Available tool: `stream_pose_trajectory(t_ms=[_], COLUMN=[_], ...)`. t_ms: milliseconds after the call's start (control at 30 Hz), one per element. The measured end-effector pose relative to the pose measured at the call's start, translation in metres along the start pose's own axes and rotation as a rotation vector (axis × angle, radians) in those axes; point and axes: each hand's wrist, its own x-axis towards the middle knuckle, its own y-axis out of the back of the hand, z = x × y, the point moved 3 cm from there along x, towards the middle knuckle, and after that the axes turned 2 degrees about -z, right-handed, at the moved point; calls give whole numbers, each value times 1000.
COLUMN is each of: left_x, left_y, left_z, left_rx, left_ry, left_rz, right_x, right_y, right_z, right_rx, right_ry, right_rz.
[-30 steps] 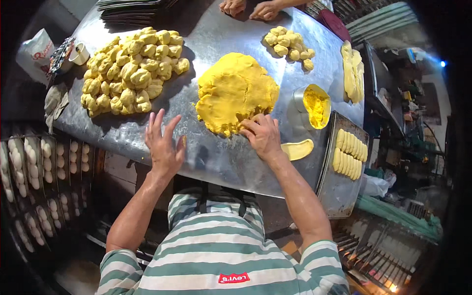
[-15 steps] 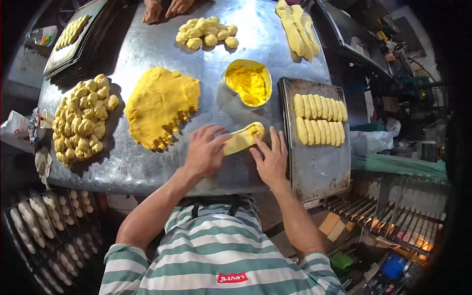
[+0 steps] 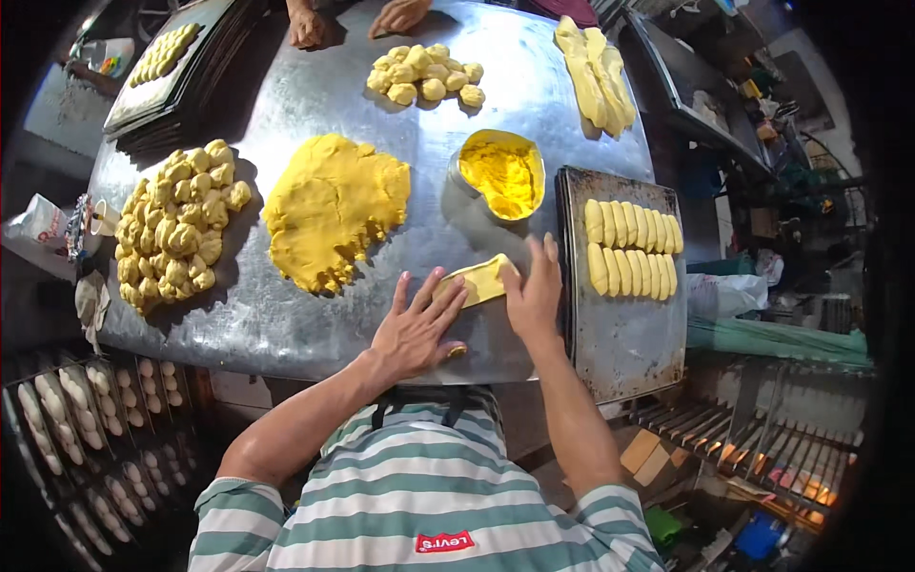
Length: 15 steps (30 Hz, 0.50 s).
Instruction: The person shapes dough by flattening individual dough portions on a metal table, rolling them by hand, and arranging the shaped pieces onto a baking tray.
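Observation:
A flattened strip of pale yellow dough (image 3: 484,280) lies on the metal table between my hands. My left hand (image 3: 416,329) is spread out flat, its fingertips over the strip's left end. At the right end my right hand (image 3: 536,296) touches the dough with the thumb, its fingers stretched forward. Just beyond stands a round container of crumbly yellow filling (image 3: 501,176). To the left sits a large slab of deeper yellow dough (image 3: 334,210) with a ragged edge. Shaped dough rolls (image 3: 629,250) lie in two rows on a dark baking tray (image 3: 634,338) at the right.
A heap of dough balls (image 3: 176,229) fills the table's left side; a smaller pile (image 3: 424,74) lies farther back. Another person's hands (image 3: 400,15) rest at the far edge. Long dough pieces (image 3: 593,81) lie back right. Stacked trays (image 3: 167,91) stand back left.
My left hand has gone from curled on the strip to spread flat. The strip is shorter, and the filling at its right end no longer shows. The view has shifted slightly.

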Motion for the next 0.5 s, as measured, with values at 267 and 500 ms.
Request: stream_pose_trajectory(t_ms=[267, 500], left_x=[-39, -46], left_y=[-7, -5], left_z=[-9, -9], left_rx=[16, 46], left_ry=[93, 124], left_rz=[56, 15], right_x=[-1, -5], right_y=[-13, -17], right_z=[-35, -35], right_rx=[-209, -189], right_ry=[-257, -195], right_rz=[-187, -388])
